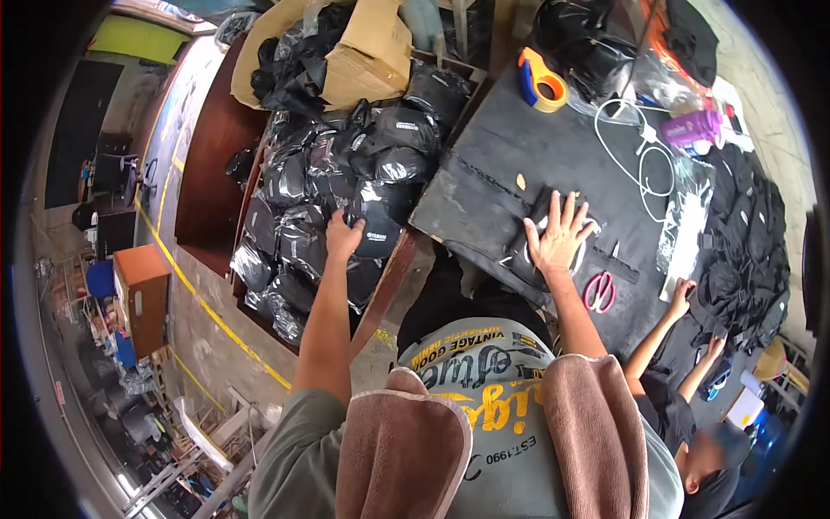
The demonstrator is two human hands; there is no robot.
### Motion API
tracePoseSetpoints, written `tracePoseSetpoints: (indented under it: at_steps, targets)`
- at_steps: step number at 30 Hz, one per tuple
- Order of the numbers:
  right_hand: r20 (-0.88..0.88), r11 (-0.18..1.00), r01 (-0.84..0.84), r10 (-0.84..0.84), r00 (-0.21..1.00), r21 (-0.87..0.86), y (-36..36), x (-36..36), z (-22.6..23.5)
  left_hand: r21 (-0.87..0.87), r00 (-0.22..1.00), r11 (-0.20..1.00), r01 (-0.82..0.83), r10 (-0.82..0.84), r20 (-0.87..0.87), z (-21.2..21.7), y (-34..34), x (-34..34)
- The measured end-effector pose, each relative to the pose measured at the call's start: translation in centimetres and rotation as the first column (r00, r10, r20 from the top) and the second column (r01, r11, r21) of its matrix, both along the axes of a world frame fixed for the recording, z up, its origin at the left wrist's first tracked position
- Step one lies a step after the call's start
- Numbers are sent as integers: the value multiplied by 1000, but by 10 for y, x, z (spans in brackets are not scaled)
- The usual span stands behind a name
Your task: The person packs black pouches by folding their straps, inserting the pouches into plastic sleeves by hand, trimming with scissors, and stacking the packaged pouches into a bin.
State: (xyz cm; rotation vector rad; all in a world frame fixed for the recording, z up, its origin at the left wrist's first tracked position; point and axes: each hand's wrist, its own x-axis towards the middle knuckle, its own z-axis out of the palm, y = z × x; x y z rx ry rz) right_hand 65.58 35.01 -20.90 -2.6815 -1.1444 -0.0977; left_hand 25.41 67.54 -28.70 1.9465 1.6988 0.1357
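Note:
My left hand is over the pile on the left, thumb and curled fingers at the edge of a plastic-wrapped black pouch with pale print. Other wrapped black pouches lie heaped under and around it in a wooden bin. On the black-topped table to the right, my right hand lies flat with fingers spread. Beneath its palm is another black pouch in clear plastic, partly hidden by the hand. Pink-handled scissors rest just right of my right wrist.
The table also holds a tape dispenser, a white cable, a purple package and clear plastic bags. Black straps and bags heap at the right, near a co-worker's hands. A cardboard box stands behind the bin.

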Motion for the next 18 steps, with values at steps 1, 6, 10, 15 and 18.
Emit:
tracePoseSetpoints:
  at_steps: [1,6,10,15,18]
  targets:
    - [0,999,31,-31,1000,-34,-2,1,-3,-62,995,998,-13,7,-95,0,-4,10]
    - [43,993,84,-81,996,-79,0,9,-16,-261,963,965,22,-91,-253,23,5,24]
    - [44,996,87,-86,995,-23,8,11,-19,-122,935,968,219,-244,-258,58,25,16]
    - [24,994,110,-109,994,-29,2,11,-21,-41,771,911,411,-371,-518,163,32,29]
    - [-8,985,154,-155,988,-83,13,6,-5,-72,645,847,527,-454,-614,251,19,67]
